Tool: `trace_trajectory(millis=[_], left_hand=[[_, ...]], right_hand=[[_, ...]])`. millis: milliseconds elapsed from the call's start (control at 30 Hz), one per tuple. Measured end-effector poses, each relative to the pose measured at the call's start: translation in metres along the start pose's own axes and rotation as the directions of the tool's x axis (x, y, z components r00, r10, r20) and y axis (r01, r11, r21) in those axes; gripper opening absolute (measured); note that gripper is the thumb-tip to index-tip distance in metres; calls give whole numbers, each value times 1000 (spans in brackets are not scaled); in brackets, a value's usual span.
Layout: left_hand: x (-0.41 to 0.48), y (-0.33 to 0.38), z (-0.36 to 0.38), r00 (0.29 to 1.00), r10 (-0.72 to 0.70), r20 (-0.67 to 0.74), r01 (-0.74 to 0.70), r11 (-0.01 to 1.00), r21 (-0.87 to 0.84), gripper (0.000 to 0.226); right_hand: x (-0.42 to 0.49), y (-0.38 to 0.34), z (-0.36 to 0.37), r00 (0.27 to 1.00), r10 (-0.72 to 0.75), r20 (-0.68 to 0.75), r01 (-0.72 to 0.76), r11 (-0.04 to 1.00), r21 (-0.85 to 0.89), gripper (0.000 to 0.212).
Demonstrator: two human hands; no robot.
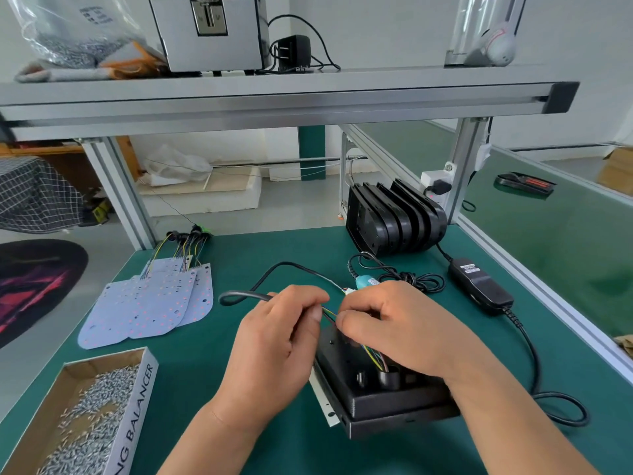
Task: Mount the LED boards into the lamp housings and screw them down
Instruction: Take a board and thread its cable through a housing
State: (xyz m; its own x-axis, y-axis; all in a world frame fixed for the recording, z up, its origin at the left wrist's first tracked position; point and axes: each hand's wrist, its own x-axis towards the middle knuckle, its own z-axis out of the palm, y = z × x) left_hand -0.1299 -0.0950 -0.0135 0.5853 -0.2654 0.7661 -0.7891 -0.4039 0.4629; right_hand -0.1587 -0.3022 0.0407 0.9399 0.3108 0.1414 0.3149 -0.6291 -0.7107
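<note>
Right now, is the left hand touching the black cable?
Touching. In the head view the black cable runs straight into the left hand's curled fingers, which grip it; the right hand pinches the coloured wires.

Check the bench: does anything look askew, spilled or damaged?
One thing: a white strip pokes out from under the left edge of the black housing, so something beneath may sit skewed. The screws lie inside their box; the spare LED boards lie fanned but flat. No damage visible.
</note>
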Motion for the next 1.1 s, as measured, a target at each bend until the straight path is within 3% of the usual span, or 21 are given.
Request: trace_trajectory(millis=[133,233,367,800,1100], left_hand=[[-1,4,-3,991,-128,-29,124,983,-132,14],[-1,4,-5,986,-166,-31,159,973,-167,12],[-1,6,-4,989,-144,-41,136,979,-153,11],[5,-2,-10,949,-210,-233,205,978,-47,11],[9,-9,-13,906,-292,-306,276,956,-96,13]], right_hand=[[0,-2,4,1000,2,-14,2,953,302,18],[0,-8,6,997,-77,4,73,960,272,13],[-1,-11,4,997,-67,31,53,943,329,23],[-6,-12,-1,986,-130,107,95,954,285,26],[-9,-18,-3,978,-171,119,143,966,216,45]])
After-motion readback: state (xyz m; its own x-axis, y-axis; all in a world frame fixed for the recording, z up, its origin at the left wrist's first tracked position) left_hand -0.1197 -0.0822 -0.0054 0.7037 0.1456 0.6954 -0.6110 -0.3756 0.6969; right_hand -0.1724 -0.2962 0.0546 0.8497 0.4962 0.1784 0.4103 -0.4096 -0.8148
